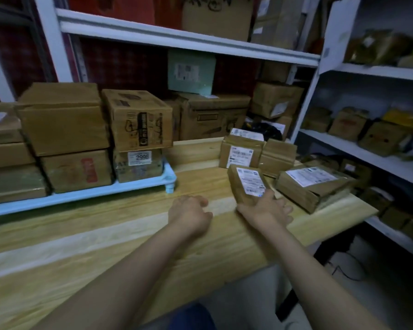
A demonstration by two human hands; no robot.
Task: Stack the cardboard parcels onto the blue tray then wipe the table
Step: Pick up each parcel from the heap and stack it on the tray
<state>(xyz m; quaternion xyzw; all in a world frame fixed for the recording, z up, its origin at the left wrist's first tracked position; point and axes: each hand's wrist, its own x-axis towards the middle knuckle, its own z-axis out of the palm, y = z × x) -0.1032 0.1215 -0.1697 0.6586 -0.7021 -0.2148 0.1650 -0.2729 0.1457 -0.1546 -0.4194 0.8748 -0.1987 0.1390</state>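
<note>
While boxes (138, 120) fill the blue tray (81, 195) — right hand (266, 208) grips a parcel (247, 183).

Both bare forearms reach forward side by side, backs of the hands up. Left hand (190, 214) — fingers loosely curled, holding nothing. Right hand (266, 209) — thumb pressed on the near end of a small parcel (247, 184), fingers spread along its right side.

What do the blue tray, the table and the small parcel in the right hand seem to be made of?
Blue tray: probably plastic, smooth, pale blue, with moulded rim and foot. Table: wood or wood-look laminate, light grain stripes. Small parcel: brown cardboard, shiny as if taped, with white paper label.
</note>
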